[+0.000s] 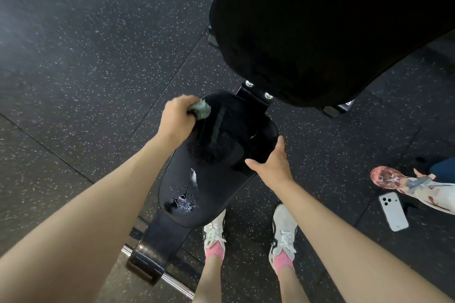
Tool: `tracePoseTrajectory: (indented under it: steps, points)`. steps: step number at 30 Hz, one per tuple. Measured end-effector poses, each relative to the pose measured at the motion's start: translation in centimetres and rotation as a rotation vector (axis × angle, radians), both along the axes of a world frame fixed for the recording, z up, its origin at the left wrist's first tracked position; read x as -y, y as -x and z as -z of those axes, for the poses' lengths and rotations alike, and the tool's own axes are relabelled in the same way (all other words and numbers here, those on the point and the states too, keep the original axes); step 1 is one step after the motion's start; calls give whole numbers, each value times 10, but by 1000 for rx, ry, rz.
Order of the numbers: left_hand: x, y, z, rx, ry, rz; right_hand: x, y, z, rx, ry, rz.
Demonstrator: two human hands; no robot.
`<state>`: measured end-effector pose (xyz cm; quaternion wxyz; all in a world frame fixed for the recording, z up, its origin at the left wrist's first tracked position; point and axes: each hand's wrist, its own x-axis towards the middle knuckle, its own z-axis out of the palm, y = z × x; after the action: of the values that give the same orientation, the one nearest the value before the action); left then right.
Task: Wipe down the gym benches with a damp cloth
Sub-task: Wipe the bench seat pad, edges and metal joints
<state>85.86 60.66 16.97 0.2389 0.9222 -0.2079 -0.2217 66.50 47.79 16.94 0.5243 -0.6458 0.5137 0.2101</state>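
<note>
Seat-pad wipe, head view: cloth at the pad's 10 o'clock rim.
I note the left hand (pixel 176 119) fisted round a bunched grey-green cloth (pixel 202 109), held on the black seat pad (pixel 214 179) near its upper-left edge. The right hand (pixel 272 162) is spread, fingers straight, thumb out, against the pad's 3 o'clock rim. Pad surface: matte black, a dull scuffed patch mid-pad, with water beads (pixel 183 200) pooled toward 7 o'clock. The black backrest (pixel 320 32) stands at 1 o'clock. A white phone (pixel 393 208) lies on the speckled floor at 4 o'clock.
</note>
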Motion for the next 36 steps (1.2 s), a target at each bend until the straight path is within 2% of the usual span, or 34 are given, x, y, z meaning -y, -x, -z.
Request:
tracePoseTrajectory:
  steps: [5, 9, 15, 17, 19, 20, 23, 25, 29, 36]
  points:
    - [22, 17, 16, 99, -129, -14, -5, 4, 0, -52, -71, 168]
    - [12, 61, 18, 101, -67, 87, -6, 3, 2, -61, -129, 291]
    - [0, 109, 15, -23, -69, 235, -3, 8, 9, -44, -198, 451]
    - [-1, 105, 14, -143, -72, 309, -2, 11, 11, -45, -190, 461]
    - [-2, 97, 11, -296, 1, 283, -2, 14, 13, -53, -200, 487]
    - [-2, 90, 7, -312, 43, 207, -3, 15, 14, -49, -215, 506]
    - [-2, 61, 1, -142, 54, -123, -3, 18, 17, -36, -249, 531]
    - [-3, 46, 2, -28, -8, -217, -3, 19, 17, -31, -268, 546]
    - [6, 68, 14, 6, -94, -128, -3, 22, 19, -20, -294, 589]
    - [37, 157, 16, -16, -63, 28, -3, 25, 21, -7, -304, 646]
